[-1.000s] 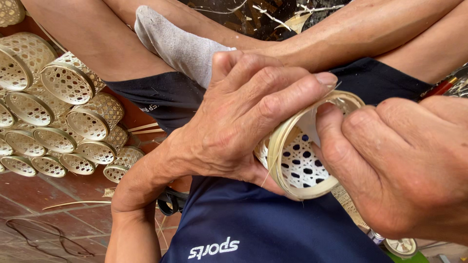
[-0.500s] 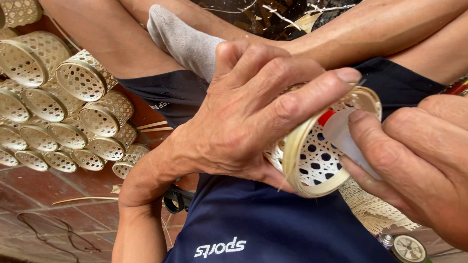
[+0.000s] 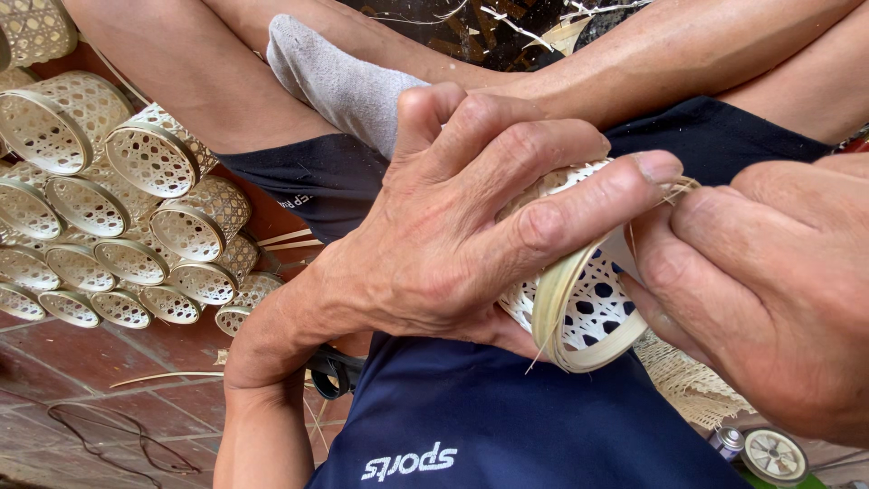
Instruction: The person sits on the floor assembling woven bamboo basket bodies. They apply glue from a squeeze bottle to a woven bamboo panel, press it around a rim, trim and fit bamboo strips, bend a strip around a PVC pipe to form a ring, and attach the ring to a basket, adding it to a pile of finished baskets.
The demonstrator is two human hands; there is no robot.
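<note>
My left hand (image 3: 453, 226) wraps tight around the small woven basket (image 3: 579, 299) at centre frame, my right hand (image 3: 769, 290) pinches its rim, and squeezing harder could crack the thin strip.

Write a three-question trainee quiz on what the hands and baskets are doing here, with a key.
1. True or false: the left hand wraps over the small woven basket.
2. Where are the finished baskets stacked? A) on the lap B) on the tiled floor beside the left arm C) on a shelf
3. Which part of the small woven basket do the right hand fingertips press?

Key: 1 true. 2 B. 3 its rim.
</note>
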